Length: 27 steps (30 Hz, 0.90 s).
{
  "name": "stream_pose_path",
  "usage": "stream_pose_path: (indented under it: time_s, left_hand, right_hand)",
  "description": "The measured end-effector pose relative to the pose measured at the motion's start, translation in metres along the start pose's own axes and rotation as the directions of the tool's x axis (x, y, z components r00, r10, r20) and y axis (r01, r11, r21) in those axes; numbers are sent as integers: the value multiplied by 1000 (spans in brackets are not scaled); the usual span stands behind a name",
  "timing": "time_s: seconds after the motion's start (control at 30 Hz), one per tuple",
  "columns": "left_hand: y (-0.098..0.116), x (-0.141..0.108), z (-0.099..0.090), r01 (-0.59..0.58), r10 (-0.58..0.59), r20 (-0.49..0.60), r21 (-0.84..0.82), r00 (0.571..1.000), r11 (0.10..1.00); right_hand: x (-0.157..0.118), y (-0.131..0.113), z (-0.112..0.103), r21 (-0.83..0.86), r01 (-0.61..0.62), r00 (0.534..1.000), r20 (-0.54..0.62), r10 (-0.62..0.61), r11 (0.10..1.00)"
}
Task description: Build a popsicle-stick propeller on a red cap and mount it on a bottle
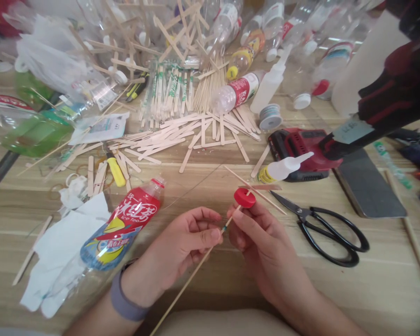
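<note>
A long thin wooden stick (189,281) slants up from the lower edge between my hands. Near its upper end sits a red bottle cap (244,198), with the stick's tip poking out past it. A small dark green band shows on the stick between my fingers. My left hand (189,240), with a grey wristband, pinches the stick just below that band. My right hand (262,238) is closed round the stick right under the cap. Black-handled scissors (322,228) lie right of my right hand.
An iced tea bottle (121,228) lies on white paper (68,247) at left. Behind are craft sticks (175,135), a glue bottle (282,169), a wire spool (270,116) and several plastic bottles. A red-black power tool (301,151) and a phone (371,186) are at right.
</note>
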<state>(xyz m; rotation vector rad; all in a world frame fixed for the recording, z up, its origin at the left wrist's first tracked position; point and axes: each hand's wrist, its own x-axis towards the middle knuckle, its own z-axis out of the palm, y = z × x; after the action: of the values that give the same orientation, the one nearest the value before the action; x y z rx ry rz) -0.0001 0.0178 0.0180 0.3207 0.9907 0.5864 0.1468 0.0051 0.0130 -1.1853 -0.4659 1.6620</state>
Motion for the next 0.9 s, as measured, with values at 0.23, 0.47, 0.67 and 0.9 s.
stream_pose_path:
  time_s: [0.23,0.47,0.67,0.9]
  left_hand:
    - [0,-1,-2,5,-5,25,6,1000,1000]
    - [2,-3,1,-4,4,0,9,1000,1000]
    - [3,-1,2,-24,24,-33,-3,999,1000]
    - [3,-2,2,-28,29,-50,26,998,999]
  right_hand:
    - [-1,-2,0,18,-24,1000,6,24,1000]
    - [-1,-2,1,38,-52,998,-26,53,998]
    - [-1,-4,2,47,-68,997,-24,70,997]
    - [-2,-4,2,50,-83,996,-13,84,995]
